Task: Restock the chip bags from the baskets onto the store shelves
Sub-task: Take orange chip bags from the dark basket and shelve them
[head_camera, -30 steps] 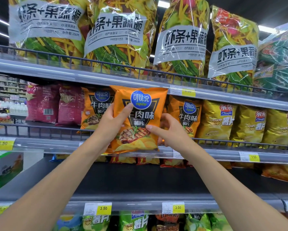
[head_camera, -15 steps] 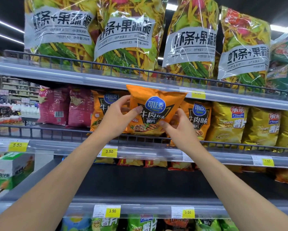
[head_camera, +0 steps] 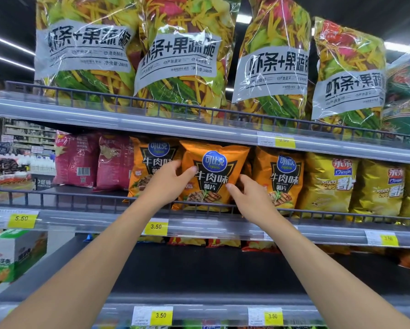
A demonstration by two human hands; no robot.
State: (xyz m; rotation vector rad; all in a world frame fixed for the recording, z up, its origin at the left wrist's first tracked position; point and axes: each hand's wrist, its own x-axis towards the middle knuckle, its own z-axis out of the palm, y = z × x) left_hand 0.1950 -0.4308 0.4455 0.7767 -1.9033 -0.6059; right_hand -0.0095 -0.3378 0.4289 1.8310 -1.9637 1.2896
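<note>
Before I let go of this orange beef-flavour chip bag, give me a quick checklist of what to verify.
1. Orange foil chip bag upright, label forward: ok.
2. Its bottom behind the black wire shelf rail: ok.
3. Slotted between the matching left orange bag and right orange bag: ok.
4. Left grip and right grip hold its side edges: ok.
5. Bottom resting fully on the shelf: cannot tell, rail and grips hide it.
6. Yellow 3.50 price tag belongs to this bag: cannot tell.
</note>
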